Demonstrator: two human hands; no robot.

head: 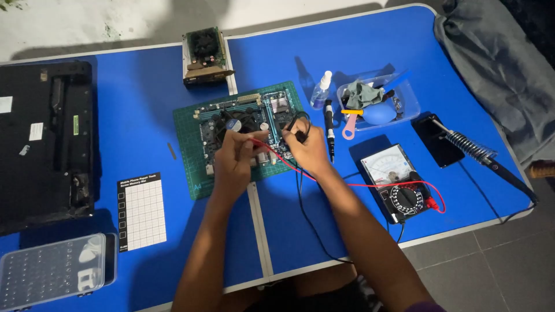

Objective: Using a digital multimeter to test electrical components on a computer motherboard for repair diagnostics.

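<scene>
Two hands work over the motherboard (243, 124) on the blue bench (144, 104), multimeter (399, 182) nearby: left hand (234, 159) fingers pinching the red probe (260, 141), right hand (309, 151) fingers pinching the black probe (302, 134).

Blue folding table (370, 52) with pale edging, grey tiled floor (497, 260), grey cloth (497, 63) at right

Left edge of table: black laptop base (45, 141)
Near-left corner: clear screw box (55, 270)
Far edge: fan cooler (206, 56)
Right edge: soldering iron (483, 156), grey cloth (491, 63)
</scene>
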